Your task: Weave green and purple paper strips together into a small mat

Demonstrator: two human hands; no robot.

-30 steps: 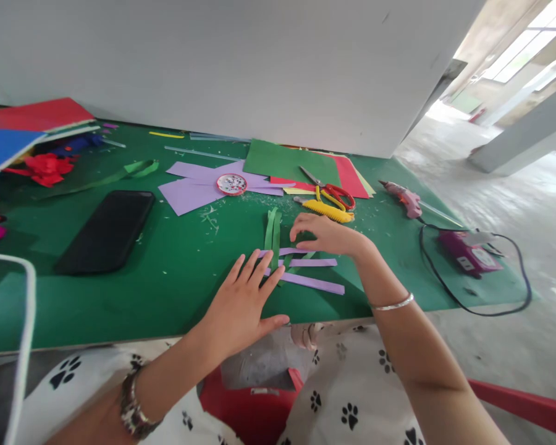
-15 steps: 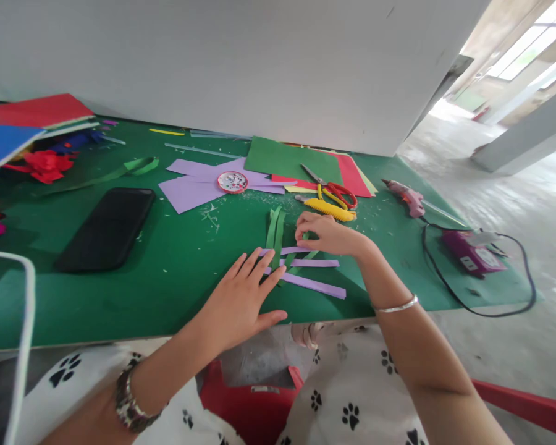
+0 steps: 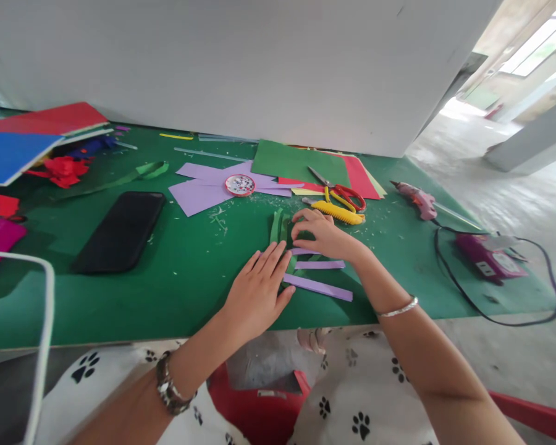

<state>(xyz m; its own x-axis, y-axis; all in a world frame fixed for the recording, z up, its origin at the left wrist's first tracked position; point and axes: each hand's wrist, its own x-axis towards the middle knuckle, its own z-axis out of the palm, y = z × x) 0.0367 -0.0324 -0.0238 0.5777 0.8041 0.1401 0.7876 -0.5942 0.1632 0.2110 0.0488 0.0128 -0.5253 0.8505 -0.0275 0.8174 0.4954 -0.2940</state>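
My left hand (image 3: 258,290) lies flat, fingers stretched out, pressing on the left part of some woven paper strips near the table's front edge. Out to the right from under it run several light purple paper strips (image 3: 319,288). Green paper strips (image 3: 275,226) cross them, their upper ends standing out above my left fingertips. My right hand (image 3: 322,236) is curled with its fingers pinched at a green strip beside the top purple one. The fingers partly hide that strip and the crossings.
Beyond my hands lie a yellow cutter (image 3: 338,212), scissors (image 3: 343,193), green sheets (image 3: 296,162) and a small dish of beads (image 3: 240,185) on purple paper (image 3: 199,191). A phone (image 3: 120,232) is at left. A pink glue gun (image 3: 417,201) with a looping cord (image 3: 445,272) sits at right.
My left hand has slid right and up over the strips, covering more of them. My right hand has shifted slightly left toward the green strips. The view has turned a little left.
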